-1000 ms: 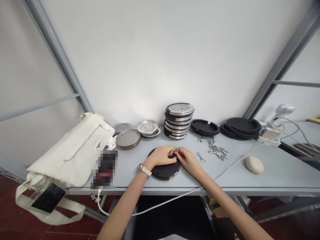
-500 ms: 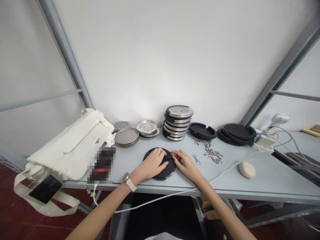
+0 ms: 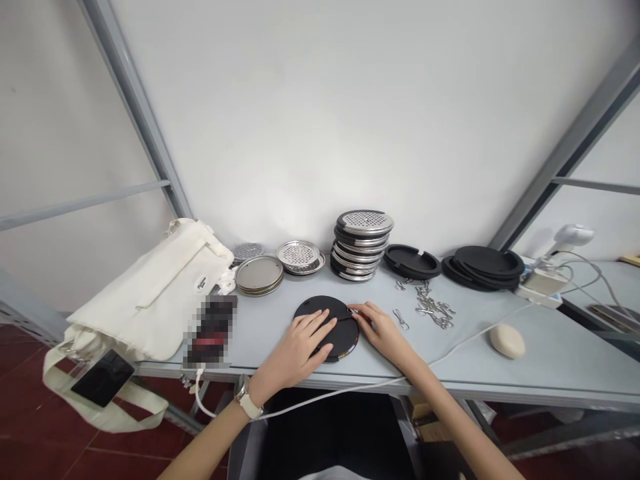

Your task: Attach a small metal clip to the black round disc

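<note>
A round black disc [image 3: 320, 303] lies on the grey table in front of me, with a thin dark line like a cord or seam running across its right half. My left hand [image 3: 301, 343] rests on the disc, fingers stretched out and pressing it flat. At the disc's right edge, my right hand [image 3: 373, 325] is closed in a pinch; what sits between thumb and fingers is too small and hidden to make out. Just right of that hand lies a single metal snap hook [image 3: 401, 319], and beyond it a loose heap of snap hooks [image 3: 436, 308].
Behind the disc stands a tall stack of perforated metal discs with black rims [image 3: 363, 247]. Black trays [image 3: 411, 261] and stacked black discs [image 3: 483, 267] are right, metal plates [image 3: 259, 273] left. A white bag [image 3: 150, 293], white cable [image 3: 465, 337] and beige mouse-like object [image 3: 507, 341] lie around.
My left hand has slid down and left on the disc, uncovering more of its top. The metal ring seen at my right fingertips earlier is now hidden. The view has shifted slightly.
</note>
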A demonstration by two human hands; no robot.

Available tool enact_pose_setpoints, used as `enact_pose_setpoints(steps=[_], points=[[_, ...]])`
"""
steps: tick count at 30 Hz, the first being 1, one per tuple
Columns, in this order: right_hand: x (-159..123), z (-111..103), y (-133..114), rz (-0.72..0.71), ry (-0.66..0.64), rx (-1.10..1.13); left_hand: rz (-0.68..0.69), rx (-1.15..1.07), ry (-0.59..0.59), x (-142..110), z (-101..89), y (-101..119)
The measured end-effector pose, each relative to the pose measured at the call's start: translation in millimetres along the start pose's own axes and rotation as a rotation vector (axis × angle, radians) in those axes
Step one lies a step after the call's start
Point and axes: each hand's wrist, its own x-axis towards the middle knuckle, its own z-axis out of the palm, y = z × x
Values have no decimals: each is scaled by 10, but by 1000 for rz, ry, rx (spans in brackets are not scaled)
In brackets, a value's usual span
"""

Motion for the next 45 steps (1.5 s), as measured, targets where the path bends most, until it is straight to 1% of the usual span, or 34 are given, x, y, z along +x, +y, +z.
enact_pose_setpoints(steps=[9,19,26,32,40,45], points=[[-9,-5,3,-5,-3,6,-1,-18,-33,-3,-33,7],[-7,-23,-5,-11,-29,4,3,-14,-3,-8,9,-4],[-11,-25,-8,-14,-14,-2,-1,-22,-15,-13,17,-6],[-21,-24,-15,-5,-19,-4,7,-29,-3,-10,12,0],[-24,-22,15,35,16,-25,9,-25,3,-11,19,-4],[-31,-26,16,-7,40,-17,11,-20,8,-8,13,5]])
